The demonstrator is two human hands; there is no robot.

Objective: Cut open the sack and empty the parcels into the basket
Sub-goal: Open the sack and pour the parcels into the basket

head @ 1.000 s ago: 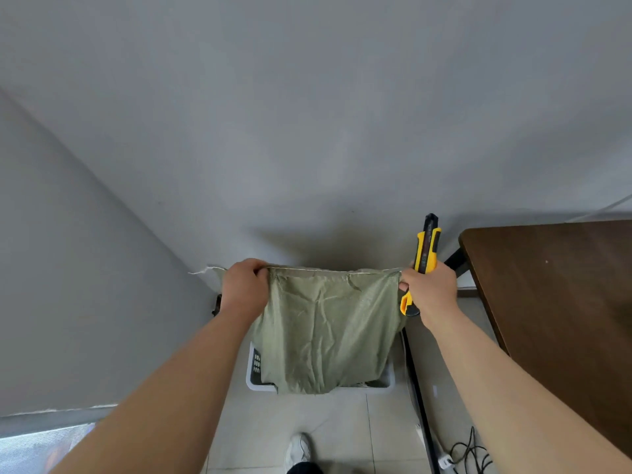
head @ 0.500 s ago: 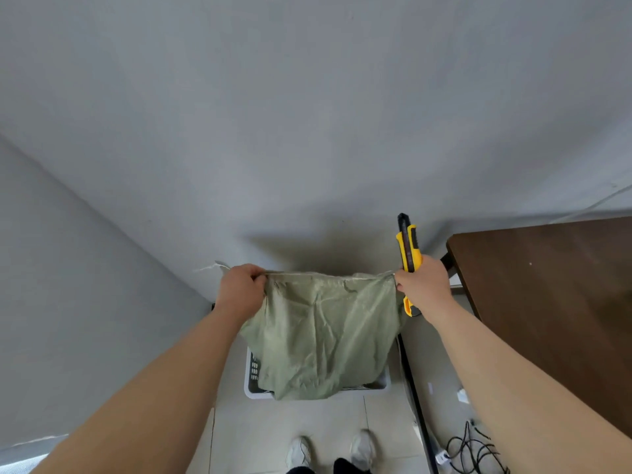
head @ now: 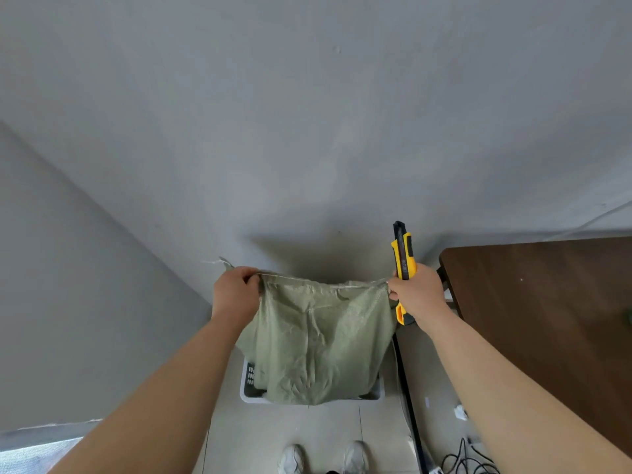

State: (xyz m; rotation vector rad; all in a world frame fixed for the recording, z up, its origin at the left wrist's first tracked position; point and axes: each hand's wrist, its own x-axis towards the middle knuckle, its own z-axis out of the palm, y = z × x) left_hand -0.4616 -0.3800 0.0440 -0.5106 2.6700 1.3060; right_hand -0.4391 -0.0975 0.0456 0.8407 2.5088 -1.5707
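A limp green woven sack hangs flat between my hands, held up by its top edge. My left hand grips its upper left corner. My right hand pinches the upper right corner and also holds a yellow and black utility knife that points upward. The sack's lower edge dangles over a white plastic basket standing on the floor below. The sack covers most of the basket, so its contents are hidden.
A dark brown wooden table stands to the right, close to my right arm. A black metal bar runs along the floor beside the basket. Black cables lie at the lower right. Grey walls close in behind and to the left.
Both hands have lifted the sack slightly and the view has tilted down, so my shoes now show. The sack hangs looser, and the knife tip leans more to the left.
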